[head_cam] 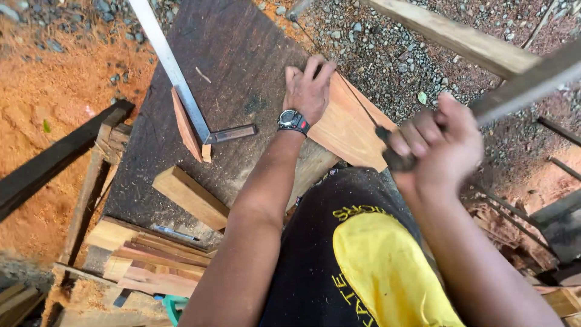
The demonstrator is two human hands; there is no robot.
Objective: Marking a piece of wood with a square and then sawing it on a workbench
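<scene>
Head view: left hand (pixel 308 89) spread flat on pale board (pixel 348 128) at dark bench (pixel 224 54) edge; right hand (pixel 437 148) fisted round saw (pixel 387 142) handle — blade thin, running up-left along board edge — try square (pixel 181 85), wood block (pixel 190 197) lying left

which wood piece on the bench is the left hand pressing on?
The broad reddish board at the bench's right edge, under the left hand. The thin wedge and pale block lie untouched.
</scene>
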